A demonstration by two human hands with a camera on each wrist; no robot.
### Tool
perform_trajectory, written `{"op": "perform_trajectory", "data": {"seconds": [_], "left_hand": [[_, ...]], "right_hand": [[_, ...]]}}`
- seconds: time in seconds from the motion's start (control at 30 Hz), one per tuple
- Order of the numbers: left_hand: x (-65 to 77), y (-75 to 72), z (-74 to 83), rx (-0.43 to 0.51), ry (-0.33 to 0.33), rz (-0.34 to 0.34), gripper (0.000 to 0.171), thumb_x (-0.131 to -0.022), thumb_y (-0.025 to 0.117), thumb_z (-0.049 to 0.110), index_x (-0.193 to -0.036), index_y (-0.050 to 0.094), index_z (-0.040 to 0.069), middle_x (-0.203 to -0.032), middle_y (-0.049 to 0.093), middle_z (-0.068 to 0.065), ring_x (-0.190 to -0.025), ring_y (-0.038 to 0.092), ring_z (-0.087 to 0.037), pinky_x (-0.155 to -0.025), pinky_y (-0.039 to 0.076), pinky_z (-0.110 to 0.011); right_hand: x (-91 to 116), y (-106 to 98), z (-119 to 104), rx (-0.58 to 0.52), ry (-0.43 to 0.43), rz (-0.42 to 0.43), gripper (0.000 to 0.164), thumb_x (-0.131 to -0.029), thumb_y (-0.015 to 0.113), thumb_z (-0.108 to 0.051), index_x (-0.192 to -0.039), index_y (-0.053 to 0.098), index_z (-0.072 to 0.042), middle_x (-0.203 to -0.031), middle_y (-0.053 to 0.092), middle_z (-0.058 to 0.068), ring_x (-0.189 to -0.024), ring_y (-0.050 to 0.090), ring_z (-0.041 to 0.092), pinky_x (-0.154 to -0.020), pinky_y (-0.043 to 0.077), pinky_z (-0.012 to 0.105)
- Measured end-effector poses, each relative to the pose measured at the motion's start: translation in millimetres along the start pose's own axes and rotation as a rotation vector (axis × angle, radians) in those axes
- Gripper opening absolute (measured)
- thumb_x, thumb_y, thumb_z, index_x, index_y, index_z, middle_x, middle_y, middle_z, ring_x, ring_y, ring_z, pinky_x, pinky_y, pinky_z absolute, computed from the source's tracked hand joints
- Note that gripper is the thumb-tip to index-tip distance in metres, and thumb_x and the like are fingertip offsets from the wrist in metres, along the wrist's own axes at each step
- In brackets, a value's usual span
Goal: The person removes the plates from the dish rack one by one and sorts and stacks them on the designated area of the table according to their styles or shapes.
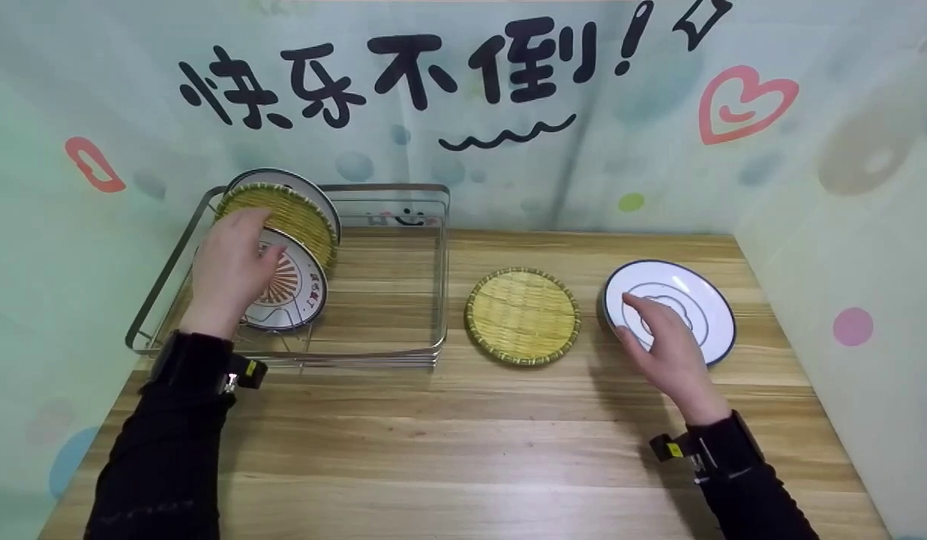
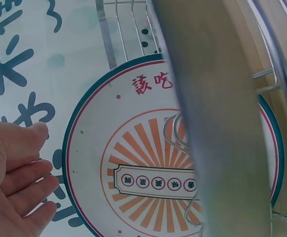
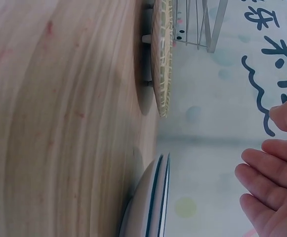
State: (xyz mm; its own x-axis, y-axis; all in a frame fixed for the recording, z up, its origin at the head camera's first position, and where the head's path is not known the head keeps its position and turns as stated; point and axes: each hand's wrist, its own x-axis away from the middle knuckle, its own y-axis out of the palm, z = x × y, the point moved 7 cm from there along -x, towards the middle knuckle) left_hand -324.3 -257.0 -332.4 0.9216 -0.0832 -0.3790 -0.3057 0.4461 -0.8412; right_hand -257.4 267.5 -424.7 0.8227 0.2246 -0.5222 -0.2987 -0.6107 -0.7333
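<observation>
A wire rack (image 1: 438,277) on the left holds a printed plate (image 1: 304,300) at the front, a round woven tray (image 1: 302,214) behind it, and another plate (image 1: 246,177) at the back, all standing tilted. My left hand (image 1: 231,266) hovers above the printed plate, its fingers loosely bent; in the left wrist view a gap shows between hand and plate. On the right, stacked white plates (image 1: 711,315) with blue rims lie on the table. Over them hangs my right hand (image 1: 670,349), thumb and fingers apart; the right wrist view shows nothing in it.
Between the rack and the stacked plates, a second round woven tray (image 1: 522,315) lies on the wooden table (image 1: 471,450); short pegs show beneath it in the right wrist view. A printed backdrop (image 1: 508,172) stands behind and at both sides.
</observation>
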Motion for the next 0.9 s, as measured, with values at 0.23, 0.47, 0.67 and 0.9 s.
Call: {"op": "perform_trajectory", "data": {"seconds": [0.23,0.47,0.67,0.9], "left_hand": [[-4.4,1.9,-3.2,-0.017,0.01,0.024,0.046,-0.089,0.067,0.001,-0.132,0.053,-0.009,-0.132,0.053,-0.032,-0.122,0.049,-0.048,-0.106,0.036,-0.06],[-7.0,6.3,-9.8,-0.045,0.016,0.017,0.044,-0.089,0.063,-0.005,-0.131,0.053,-0.01,-0.132,0.052,-0.034,-0.121,0.048,-0.051,-0.106,0.035,-0.062],[-6.8,8.9,-14.0,-0.056,0.012,0.012,0.043,-0.089,0.063,-0.006,-0.13,0.053,-0.011,-0.13,0.052,-0.035,-0.12,0.048,-0.052,-0.105,0.035,-0.063],[-7.5,10.1,-14.6,-0.069,0.028,0.032,0.038,-0.087,0.065,-0.006,-0.124,0.058,-0.011,-0.125,0.057,-0.034,-0.118,0.05,-0.051,-0.105,0.036,-0.062]], "right_hand": [[4,1,9,-0.003,0.045,-0.033,0.047,-0.089,0.07,-0.003,-0.133,0.056,0.006,-0.128,0.061,0.024,-0.118,0.054,0.041,-0.101,0.041,0.052],[11,0,16,-0.001,0.068,-0.047,0.047,-0.089,0.07,-0.003,-0.133,0.056,0.006,-0.128,0.06,0.024,-0.119,0.054,0.041,-0.102,0.041,0.052],[13,-3,19,-0.008,0.056,-0.028,0.045,-0.088,0.07,-0.001,-0.131,0.057,0.008,-0.128,0.061,0.025,-0.118,0.055,0.042,-0.102,0.041,0.053],[15,-4,22,-0.018,0.055,-0.018,0.044,-0.088,0.07,-0.001,-0.129,0.058,0.008,-0.128,0.061,0.024,-0.117,0.055,0.042,-0.101,0.041,0.053]]}}
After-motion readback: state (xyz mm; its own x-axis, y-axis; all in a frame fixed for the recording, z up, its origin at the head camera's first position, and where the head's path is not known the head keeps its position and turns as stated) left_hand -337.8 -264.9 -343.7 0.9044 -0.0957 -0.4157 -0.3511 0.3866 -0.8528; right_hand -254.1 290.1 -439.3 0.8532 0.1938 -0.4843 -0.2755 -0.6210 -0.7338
